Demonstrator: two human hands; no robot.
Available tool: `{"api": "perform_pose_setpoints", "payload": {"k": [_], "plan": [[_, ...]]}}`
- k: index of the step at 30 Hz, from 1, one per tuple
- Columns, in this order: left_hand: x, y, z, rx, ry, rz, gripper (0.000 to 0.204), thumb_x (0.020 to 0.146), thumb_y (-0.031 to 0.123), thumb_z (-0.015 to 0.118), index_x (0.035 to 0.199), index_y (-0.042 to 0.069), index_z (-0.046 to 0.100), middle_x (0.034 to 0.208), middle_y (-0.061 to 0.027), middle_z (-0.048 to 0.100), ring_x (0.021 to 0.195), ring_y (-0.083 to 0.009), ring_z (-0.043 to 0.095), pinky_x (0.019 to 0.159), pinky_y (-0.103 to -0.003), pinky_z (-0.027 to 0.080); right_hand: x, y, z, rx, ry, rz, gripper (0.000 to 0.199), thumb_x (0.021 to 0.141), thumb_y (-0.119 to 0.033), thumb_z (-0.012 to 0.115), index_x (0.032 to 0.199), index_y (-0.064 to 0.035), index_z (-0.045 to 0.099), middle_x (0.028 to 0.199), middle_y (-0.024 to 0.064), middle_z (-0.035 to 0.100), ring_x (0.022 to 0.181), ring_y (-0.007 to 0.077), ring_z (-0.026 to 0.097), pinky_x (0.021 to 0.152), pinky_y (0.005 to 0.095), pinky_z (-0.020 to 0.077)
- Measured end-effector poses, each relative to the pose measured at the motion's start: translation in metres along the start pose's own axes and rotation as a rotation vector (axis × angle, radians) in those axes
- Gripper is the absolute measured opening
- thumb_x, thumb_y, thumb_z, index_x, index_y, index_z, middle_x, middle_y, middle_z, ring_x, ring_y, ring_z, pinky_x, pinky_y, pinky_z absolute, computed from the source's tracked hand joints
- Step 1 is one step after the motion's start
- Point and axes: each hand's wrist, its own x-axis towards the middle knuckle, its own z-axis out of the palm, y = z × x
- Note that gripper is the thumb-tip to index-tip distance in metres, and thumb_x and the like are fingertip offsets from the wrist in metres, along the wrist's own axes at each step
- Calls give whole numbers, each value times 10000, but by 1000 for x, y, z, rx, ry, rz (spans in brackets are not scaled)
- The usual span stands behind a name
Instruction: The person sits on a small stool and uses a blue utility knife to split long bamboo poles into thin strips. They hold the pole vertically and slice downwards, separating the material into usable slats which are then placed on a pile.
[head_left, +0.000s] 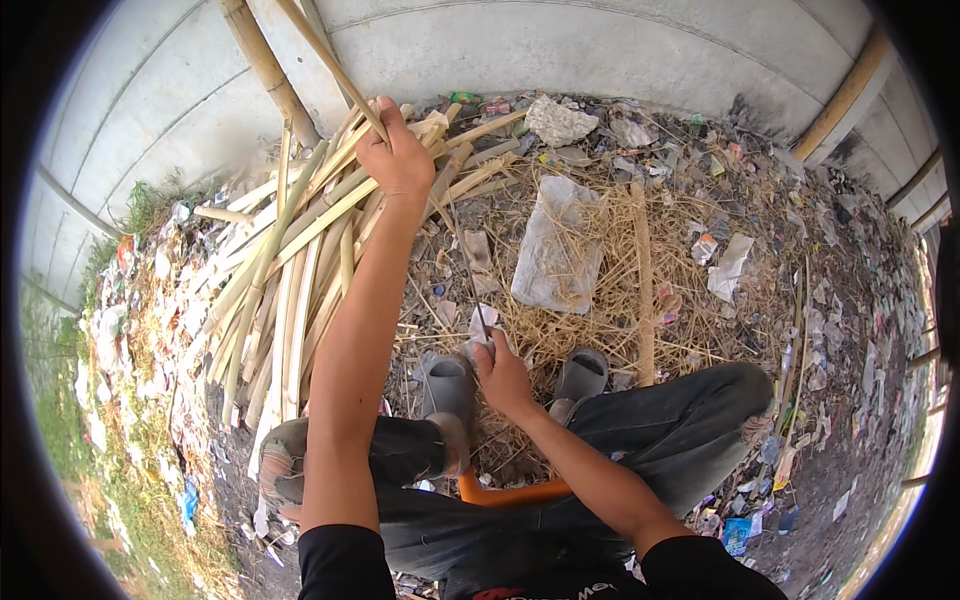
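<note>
My left hand (398,158), stretched out far ahead, is closed around a split bamboo strip (330,62) that slants up to the left toward the wall. Beneath that hand lies a heap of pale split bamboo pieces (290,260). Closer to my body, between my knees, my right hand (503,380) is closed on the near end of a long, thin, dark blade-like tool (468,262). Its handle is hidden in my fingers, and its far end points up toward my left wrist; whether it touches the strip I cannot tell.
I sit on something orange (515,492), in grey slides (448,388). Ahead, a flattened whitish sack (558,245) lies on straw shavings, beside a flat bamboo slat (642,285). A concrete wall (560,50) with bamboo poles (265,65) closes the far side. Litter covers the ground.
</note>
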Motion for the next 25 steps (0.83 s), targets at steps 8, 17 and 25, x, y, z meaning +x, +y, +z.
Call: {"api": "perform_pose_setpoints", "payload": {"k": [8, 17, 25], "plan": [[1, -6, -8, 36, 24, 20, 681, 1077, 417, 527, 544, 5, 424, 499, -18, 347, 541, -140, 312, 525, -393, 267, 1, -84, -57, 566, 95, -47, 311, 1098, -243, 498, 1313, -20, 469, 656, -1, 514, 511, 67, 504, 474, 246, 421], [7, -14, -11, -38, 43, 48, 591, 1093, 347, 530, 592, 139, 295, 524, 55, 310, 455, -70, 264, 433, -303, 221, 2, -16, -10, 113, -28, 66, 285, 1094, -307, 499, 1180, -36, 518, 685, 64, 580, 574, 192, 608, 540, 386, 468], [11, -18, -10, -13, 61, 80, 601, 1091, 350, 531, 585, 129, 293, 502, 28, 316, 438, -86, 278, 424, -299, 229, -4, -72, -39, 435, 247, -197, 401, 1055, -319, 604, 1357, -80, 493, 688, 49, 596, 575, 142, 603, 535, 317, 477]]}}
